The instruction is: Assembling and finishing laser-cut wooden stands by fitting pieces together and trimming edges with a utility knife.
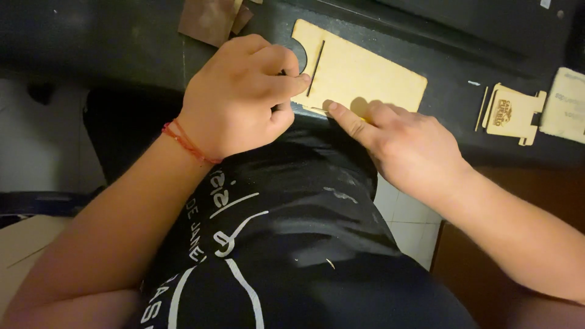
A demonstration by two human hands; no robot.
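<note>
A pale, laser-cut wooden panel (pixel 365 76) with a narrow slot and a rounded notch lies flat at the near edge of a dark worktop (pixel 122 42). My left hand (pixel 244 97), with a red thread around its wrist, is curled over the panel's left end, thumb and fingertips pinched at the notch; what they pinch is hidden. My right hand (pixel 402 146) rests at the panel's near edge, forefinger stretched out and pressing on the wood. My black printed shirt fills the lower middle of the view.
A smaller cut wooden piece with tabs (pixel 512 113) and a thin wooden strip (pixel 482 108) lie to the right on the worktop, beside a pale flat piece (pixel 563 103). Brown scraps (pixel 210 18) sit at the back. White floor tiles (pixel 405 222) show below the edge.
</note>
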